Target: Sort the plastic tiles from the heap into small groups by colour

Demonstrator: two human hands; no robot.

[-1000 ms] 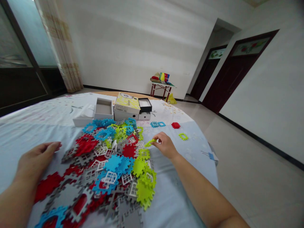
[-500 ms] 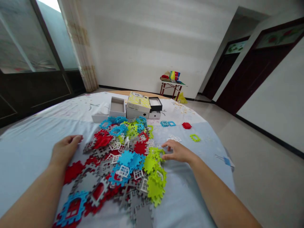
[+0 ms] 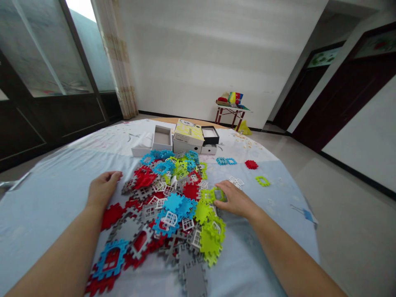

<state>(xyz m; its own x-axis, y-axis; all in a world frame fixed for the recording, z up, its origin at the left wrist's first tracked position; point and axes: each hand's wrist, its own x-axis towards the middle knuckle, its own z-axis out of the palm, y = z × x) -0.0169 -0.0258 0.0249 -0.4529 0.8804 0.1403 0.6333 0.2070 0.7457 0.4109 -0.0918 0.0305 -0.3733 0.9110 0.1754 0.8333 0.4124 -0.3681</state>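
A large heap of flat plastic interlocking tiles lies on the cloth between my hands, with red tiles (image 3: 112, 215), blue tiles (image 3: 173, 202), grey tiles (image 3: 195, 280) and lime green tiles (image 3: 210, 238) in it. White window inserts (image 3: 187, 224) are scattered through the pile. On the heap's right edge, my right hand (image 3: 232, 199) pinches a lime green frame tile (image 3: 209, 195) between thumb and fingers. My left hand (image 3: 103, 189) rests left of the heap, beside the red and grey tiles. Its fingers are curled together, and whatever they may hold is hidden.
Behind the heap stand a yellow-and-white box (image 3: 188, 136), an open white box (image 3: 162, 138) and a black tray (image 3: 210, 135). To the right lie a red tile (image 3: 251, 164), a lime green frame (image 3: 262, 181) and joined blue pieces (image 3: 226, 161). A small table (image 3: 232, 108) stands by the wall.
My right hand has closed on the lime green frame tile at the heap's edge. The whole view has shifted, so things appear further right. My left hand stays curled beside the heap.
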